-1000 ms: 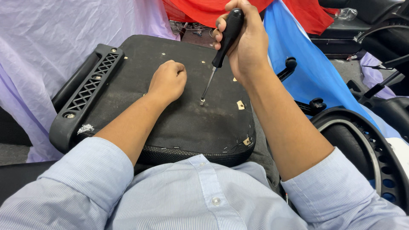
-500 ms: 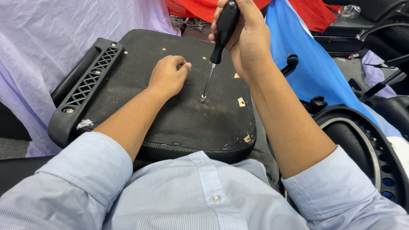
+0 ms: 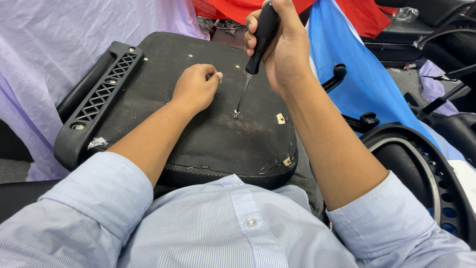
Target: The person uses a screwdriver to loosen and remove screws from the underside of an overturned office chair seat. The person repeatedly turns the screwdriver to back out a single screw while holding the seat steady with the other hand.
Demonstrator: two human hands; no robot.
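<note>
An upturned black chair seat lies across my lap, its fabric underside facing up. My right hand grips the black handle of a screwdriver. The thin shaft slants down to a small screw near the middle of the seat. My left hand rests on the seat just left of the shaft, fingers curled into a loose fist with nothing visible in it. A black plastic armrest with a lattice pattern is fixed along the seat's left edge.
Lilac cloth drapes on the left, blue cloth on the right, red cloth at the top. A round black chair part lies at the right. Several small screws and staples dot the seat.
The view has shifted slightly, and my right hand with the screwdriver sits a little higher in the frame. The tip stays on the same screw. My left hand stays in place.
</note>
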